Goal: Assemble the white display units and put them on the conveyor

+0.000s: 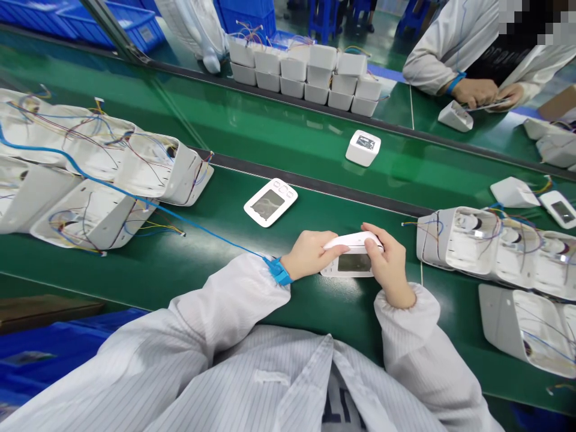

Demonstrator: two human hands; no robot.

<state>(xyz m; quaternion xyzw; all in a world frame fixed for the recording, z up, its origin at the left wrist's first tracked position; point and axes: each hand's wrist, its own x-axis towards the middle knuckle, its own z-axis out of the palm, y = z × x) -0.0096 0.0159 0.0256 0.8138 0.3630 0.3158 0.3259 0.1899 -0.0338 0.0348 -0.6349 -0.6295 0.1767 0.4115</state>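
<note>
Two hands on one white cover

The left hand (310,255), a blue strap (279,271) at its wrist, and the right hand (386,255) pinch opposite ends of a white cover (351,242), tipped nearly edge-on above the green bench (202,258). Just under it sits a screen panel (354,264), partly hidden; whether they touch, I cannot tell. Wired shells (429,246) stand at both sides. Beyond the left hand lies a loose panel (270,203), screen up. Farther off are a small box (362,151), stacked housings (317,93) and a co-worker's hands (477,93).
</note>
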